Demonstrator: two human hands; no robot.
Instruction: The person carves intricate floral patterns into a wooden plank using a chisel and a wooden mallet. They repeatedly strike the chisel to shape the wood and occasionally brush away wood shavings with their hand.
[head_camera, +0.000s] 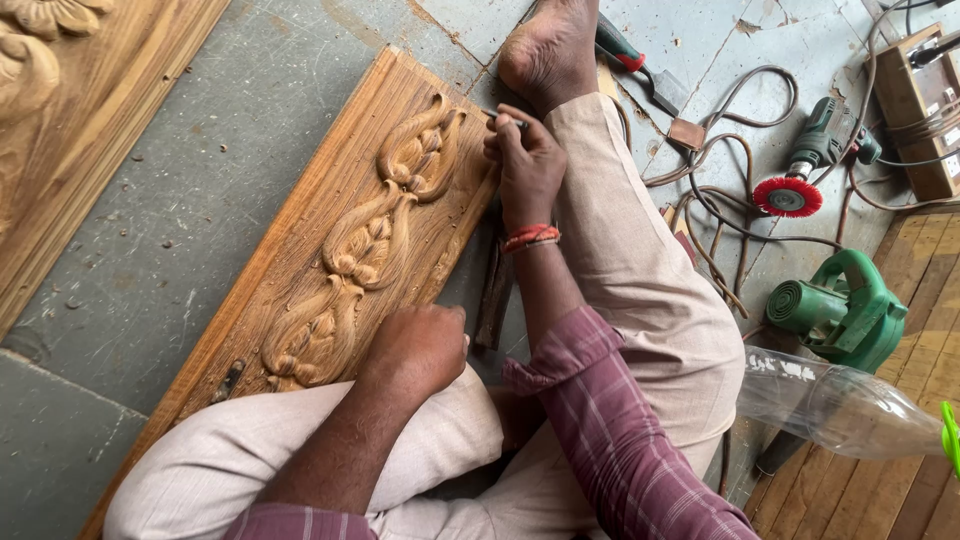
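1. One long carved wooden panel lies diagonally on the grey, dusty floor, pale brown, with raised leaf shapes in a row.
2. The right hand pinches a thin pencil-like tool at the panel's far right edge.
3. The left hand, curled closed, rests on the panel's near part; the hands are apart.
4. Right: one clear plastic bottle, two green power tools, tangled cables.

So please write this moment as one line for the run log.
left hand: fist resting on carved panel | right hand: grip shut on pencil, at panel's edge | nearby: grinder, blower
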